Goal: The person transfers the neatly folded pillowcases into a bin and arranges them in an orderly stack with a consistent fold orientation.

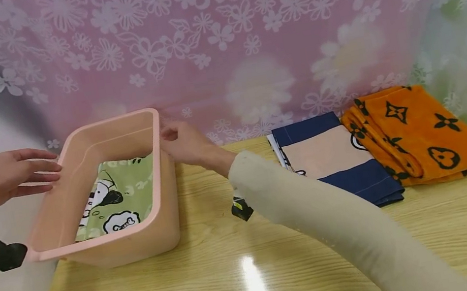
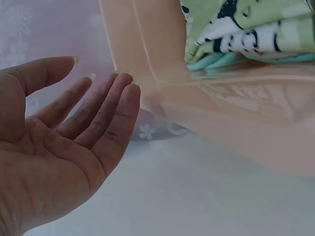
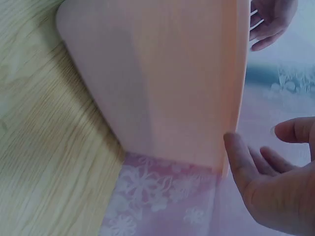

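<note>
Fingers of the left hand (image 1: 2, 179) are extended and slightly spread in the head view, palm side toward the outer left wall of a peach plastic bin (image 1: 139, 246). The right hand (image 1: 189, 142) is at the bin's right side, near the far corner, fingers bent toward the rim. The bin stands at the left end of a wood-grain table (image 1: 219, 281) and contains a green cartoon-print cloth (image 1: 139, 179), folded. Well apart to the right lie a navy-and-beige folded cloth (image 1: 318, 152) and, against it, an orange folded cloth (image 1: 431, 133) with dark motifs. Behind hangs a pink floral curtain (image 1: 198, 43). Left wrist view: fingers loosely extended, thumb apart, nothing held; fingertips at the bin's edge, contact not determinable. Turquoise shows beneath the green folds. Right wrist view: fingers relaxed, thumb well separated, foremost fingertip touching the bin's rim without gripping it; the left hand is partly visible beyond the bin.
</note>
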Motion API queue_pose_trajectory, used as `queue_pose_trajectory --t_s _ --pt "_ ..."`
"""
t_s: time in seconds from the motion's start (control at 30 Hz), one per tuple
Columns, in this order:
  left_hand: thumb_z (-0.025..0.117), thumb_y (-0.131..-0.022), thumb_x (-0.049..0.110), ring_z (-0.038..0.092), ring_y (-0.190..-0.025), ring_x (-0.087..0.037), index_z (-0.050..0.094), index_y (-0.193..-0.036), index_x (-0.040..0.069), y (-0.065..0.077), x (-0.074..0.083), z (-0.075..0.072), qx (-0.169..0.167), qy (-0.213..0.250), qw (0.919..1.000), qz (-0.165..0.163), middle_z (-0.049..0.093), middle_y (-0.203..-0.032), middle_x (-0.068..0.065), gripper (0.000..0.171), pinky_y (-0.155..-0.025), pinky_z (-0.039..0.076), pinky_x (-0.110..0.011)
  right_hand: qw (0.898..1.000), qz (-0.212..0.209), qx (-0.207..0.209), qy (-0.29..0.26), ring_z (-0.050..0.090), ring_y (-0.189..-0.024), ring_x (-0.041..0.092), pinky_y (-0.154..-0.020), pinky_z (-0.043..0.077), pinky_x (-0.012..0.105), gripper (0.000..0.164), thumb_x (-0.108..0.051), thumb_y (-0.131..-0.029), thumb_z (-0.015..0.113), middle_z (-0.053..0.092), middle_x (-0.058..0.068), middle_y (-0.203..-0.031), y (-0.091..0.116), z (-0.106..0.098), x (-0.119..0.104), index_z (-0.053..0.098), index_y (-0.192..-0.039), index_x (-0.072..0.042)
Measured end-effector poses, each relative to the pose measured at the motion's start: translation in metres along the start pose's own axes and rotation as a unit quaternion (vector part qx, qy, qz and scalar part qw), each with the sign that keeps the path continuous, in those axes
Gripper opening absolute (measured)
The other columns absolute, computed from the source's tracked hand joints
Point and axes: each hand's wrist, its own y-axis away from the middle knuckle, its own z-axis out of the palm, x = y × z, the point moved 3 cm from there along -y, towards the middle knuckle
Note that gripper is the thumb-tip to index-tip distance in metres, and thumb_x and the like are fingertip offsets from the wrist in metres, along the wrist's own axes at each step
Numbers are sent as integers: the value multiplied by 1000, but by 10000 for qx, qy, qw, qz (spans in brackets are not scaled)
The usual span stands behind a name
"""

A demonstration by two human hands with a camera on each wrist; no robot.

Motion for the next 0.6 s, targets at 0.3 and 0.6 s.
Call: queue_pose_trajectory --t_s 0.3,0.6 --pt "47 -102 30 63 -89 -3 30 -140 -9 0 38 22 -145 5 9990 421 55 -124 -16 57 -80 54 -32 9989 256 -202 -351 61 -101 24 -82 53 34 32 -15 -100 48 57 11 -124 11 -38 23 53 -130 -3" --pt "40 -104 30 57 -104 -8 31 -143 -2 6 89 57 -375 113 9954 873 39 -140 -24 51 -84 52 -28 9971 125 -410 626 54 -115 22 -92 48 36 38 -24 -101 49 51 5 -134 36 -92 52 50 -137 -12"
